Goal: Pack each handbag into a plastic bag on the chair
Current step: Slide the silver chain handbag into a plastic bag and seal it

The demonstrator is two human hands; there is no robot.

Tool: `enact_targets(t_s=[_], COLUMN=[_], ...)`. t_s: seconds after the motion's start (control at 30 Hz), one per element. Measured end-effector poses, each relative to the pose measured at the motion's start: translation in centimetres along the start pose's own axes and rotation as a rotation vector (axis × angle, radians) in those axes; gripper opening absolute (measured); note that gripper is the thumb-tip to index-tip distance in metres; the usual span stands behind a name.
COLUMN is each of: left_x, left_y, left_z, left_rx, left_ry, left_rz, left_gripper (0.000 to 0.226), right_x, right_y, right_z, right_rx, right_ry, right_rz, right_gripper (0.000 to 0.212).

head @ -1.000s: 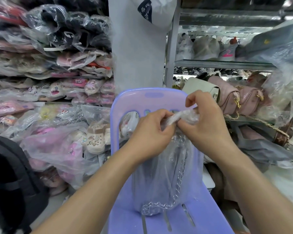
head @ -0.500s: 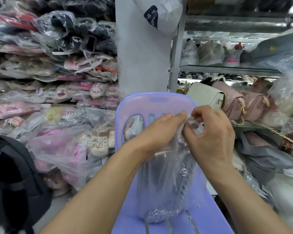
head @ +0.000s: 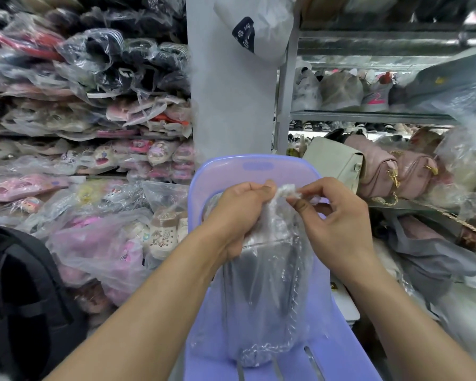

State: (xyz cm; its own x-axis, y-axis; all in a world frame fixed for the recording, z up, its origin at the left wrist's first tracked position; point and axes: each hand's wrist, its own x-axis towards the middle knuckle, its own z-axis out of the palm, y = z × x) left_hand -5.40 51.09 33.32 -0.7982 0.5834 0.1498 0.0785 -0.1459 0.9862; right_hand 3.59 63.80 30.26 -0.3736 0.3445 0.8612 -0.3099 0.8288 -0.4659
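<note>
Draws the twisted top rightward since before, pinched in the right grip (head: 338, 215); clutches the plastic bag (head: 275, 215) by its neck in the left grip (head: 239, 213) (handbag (head: 259, 292) inside, upright on the near chair (head: 259, 171)).

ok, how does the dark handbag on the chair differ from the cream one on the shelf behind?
Colour: the dark handbag is grey-black, the cream handbag pale.
Wrapping: the dark handbag is inside a clear plastic bag; the cream handbag is bare.
Handling: the left hand and right hand hold the plastic bag's neck above the dark handbag on the chair; the cream handbag sits untouched on the shelf.
</note>
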Motion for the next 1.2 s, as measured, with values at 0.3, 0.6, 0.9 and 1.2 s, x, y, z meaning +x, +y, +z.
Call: enact_targets(t_s=[0.3,0.6,0.9,1.2], left_x=[1.5,2.1,0.3,-1.2], left_y=[-1.6,-4.1,-5.6,-5.9], left_z=[-2.1,-2.0,-1.2,-2.2], left_rx=[0.220,0.209,0.584,0.725], left_ry=[0.328,0.532,0.418,0.029], left_rz=[0.126,0.100,0.183,0.257], left_gripper=[0.025,0.022,0.022,0.081], right_x=[-0.9,-1.8,-2.2,-2.9], right_y=[1.7,4.0,4.5,5.5], right_z=[0.0,-0.5,-1.6,-2.7], right_rx=[-0.024,0.125,0.063,-0.087], right_ry=[0.014,-0.014,-0.040,-0.128], right_rz=[0.116,0.370,0.435,0.609], right_gripper=[0.022,0.027,0.018,0.036])
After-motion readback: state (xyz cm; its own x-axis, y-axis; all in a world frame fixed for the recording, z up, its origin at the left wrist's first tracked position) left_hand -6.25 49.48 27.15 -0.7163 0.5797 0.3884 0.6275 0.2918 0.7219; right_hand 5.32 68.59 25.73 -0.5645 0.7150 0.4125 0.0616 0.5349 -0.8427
